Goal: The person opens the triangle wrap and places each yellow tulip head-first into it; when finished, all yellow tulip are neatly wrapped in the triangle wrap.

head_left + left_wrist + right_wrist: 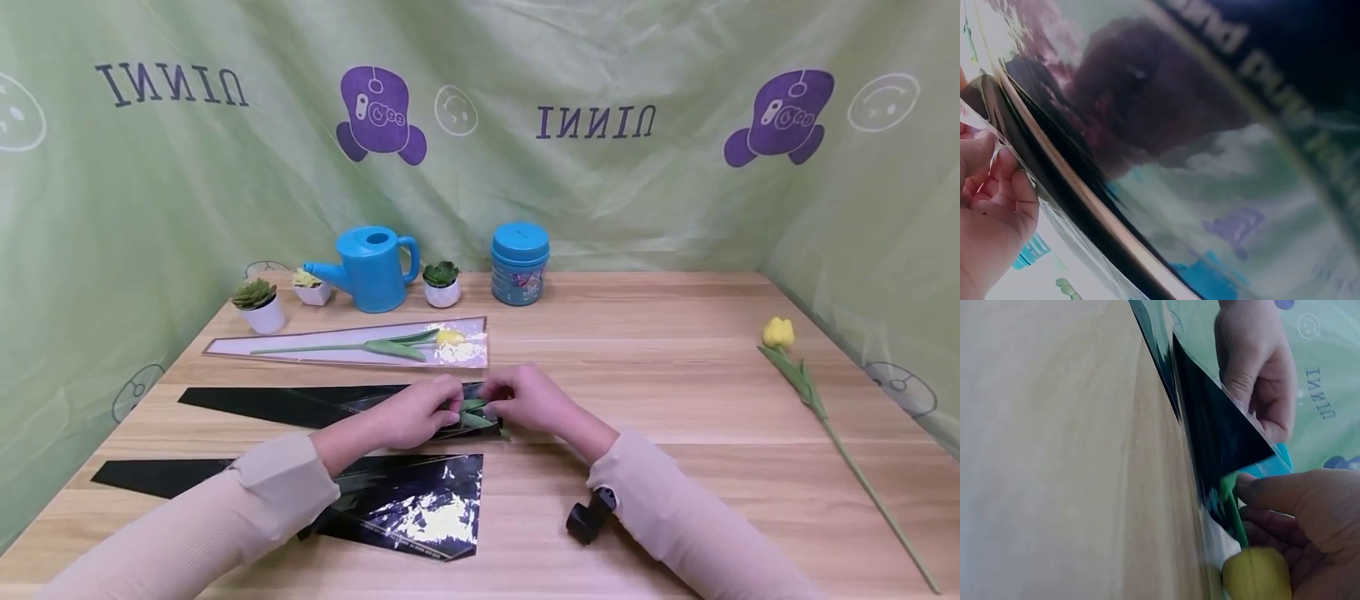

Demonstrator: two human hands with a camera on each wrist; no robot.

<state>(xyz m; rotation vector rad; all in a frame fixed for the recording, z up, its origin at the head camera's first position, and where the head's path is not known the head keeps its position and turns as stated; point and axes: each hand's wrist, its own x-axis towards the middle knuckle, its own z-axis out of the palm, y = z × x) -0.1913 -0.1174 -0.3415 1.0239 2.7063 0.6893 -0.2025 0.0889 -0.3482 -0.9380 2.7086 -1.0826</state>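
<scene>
My left hand [420, 408] pinches the clear upper film of the middle black flower sleeve [1216, 419] near its wide right end, lifting it off the dark backing. Opposite it, my right hand [1325, 525] pinches the green stem and leaf of a yellow tulip [1257, 575] at the sleeve's mouth. The tulip's leaves [475, 414] show between both hands in the head view, where the right hand hides its bloom. Across the left wrist view, the left hand's fingers [1007, 187] are at a film edge beside a large glossy dark sheet [1147, 94].
Nearer me lies another black sleeve [420, 500]; farther back, a light sleeve [225, 345] holds a yellow tulip. A loose yellow tulip [806, 387] lies at right. Behind stand a blue watering can [375, 271], a blue jar [520, 267] and small potted succulents [262, 312].
</scene>
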